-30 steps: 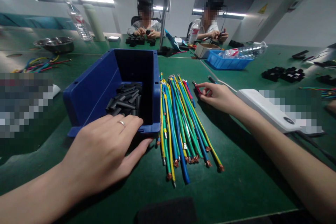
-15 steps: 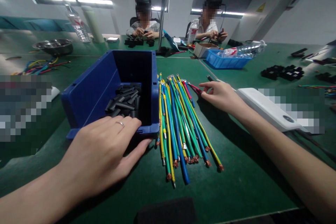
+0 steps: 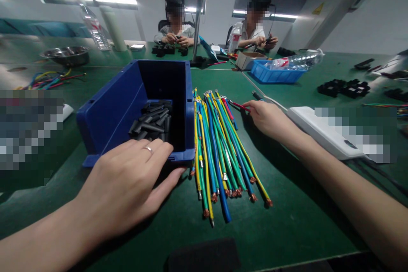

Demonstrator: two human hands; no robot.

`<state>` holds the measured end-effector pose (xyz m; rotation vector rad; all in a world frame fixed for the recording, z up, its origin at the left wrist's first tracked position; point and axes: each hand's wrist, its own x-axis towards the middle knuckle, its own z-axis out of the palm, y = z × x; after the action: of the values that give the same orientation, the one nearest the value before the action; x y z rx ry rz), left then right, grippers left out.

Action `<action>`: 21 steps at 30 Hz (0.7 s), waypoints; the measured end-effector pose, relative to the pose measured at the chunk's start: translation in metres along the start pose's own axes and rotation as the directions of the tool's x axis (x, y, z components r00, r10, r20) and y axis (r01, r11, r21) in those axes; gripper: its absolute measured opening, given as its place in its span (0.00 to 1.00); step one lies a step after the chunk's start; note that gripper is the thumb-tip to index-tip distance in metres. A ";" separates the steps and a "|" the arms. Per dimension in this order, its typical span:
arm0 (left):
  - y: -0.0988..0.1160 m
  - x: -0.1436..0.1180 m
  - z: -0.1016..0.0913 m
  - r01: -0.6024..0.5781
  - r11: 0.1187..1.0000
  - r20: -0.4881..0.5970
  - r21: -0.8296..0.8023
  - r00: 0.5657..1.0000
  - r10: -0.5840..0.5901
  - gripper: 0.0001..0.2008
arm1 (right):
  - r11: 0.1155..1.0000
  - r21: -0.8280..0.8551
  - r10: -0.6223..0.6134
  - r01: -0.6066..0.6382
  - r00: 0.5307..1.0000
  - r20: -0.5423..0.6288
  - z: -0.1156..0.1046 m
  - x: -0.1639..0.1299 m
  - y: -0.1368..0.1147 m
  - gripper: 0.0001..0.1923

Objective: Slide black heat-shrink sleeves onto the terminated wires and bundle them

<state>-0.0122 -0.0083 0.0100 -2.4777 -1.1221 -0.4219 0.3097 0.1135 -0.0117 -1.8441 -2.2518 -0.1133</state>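
Note:
My left hand point(image 3: 134, 174), with a ring on one finger, is hooked over the front lip of a dark blue plastic bin point(image 3: 111, 106). Its thumb lies outside, below the lip. Inside the bin is a pile of short black tubes point(image 3: 151, 121). Right of the bin, a row of yellow, green and blue wires point(image 3: 219, 148) lies on the table, with metal lugs at the far ends and bare copper on several near ends. Beyond their right side, my right hand point(image 3: 267, 117) has its fingers closed on a short red wire point(image 3: 244, 106); the fingertips are partly hidden.
A white power bank-like box point(image 3: 321, 131) with a cable lies beside my right forearm. Farther back are a light blue tray point(image 3: 276, 73) with a bottle, black parts point(image 3: 344, 88) and a metal bowl point(image 3: 65, 56). Two people work across the table.
My right hand has shifted slightly to the right, and more of the red wire shows at its fingertips. My left hand stays on the bin.

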 end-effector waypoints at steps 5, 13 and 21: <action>-0.001 0.000 0.001 -0.025 0.999 -0.017 0.034 1.000 0.025 0.16 | 0.999 -0.022 0.040 -0.039 0.999 0.026 -0.002 -0.002 -0.004 0.19; -0.001 -0.002 -0.001 -0.024 1.000 0.006 0.008 1.000 0.024 0.16 | 0.997 -0.039 0.064 -0.064 0.998 0.014 -0.007 -0.003 -0.007 0.18; 0.003 -0.001 -0.002 -0.016 0.987 -0.039 0.158 0.999 0.022 0.18 | 0.995 -0.024 0.097 -0.099 0.994 -0.054 -0.013 -0.004 -0.013 0.18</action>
<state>-0.0103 -0.0120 0.0109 -2.3308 -1.0721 -0.3618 0.2992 0.1041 0.0015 -1.9380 -2.1309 -0.1745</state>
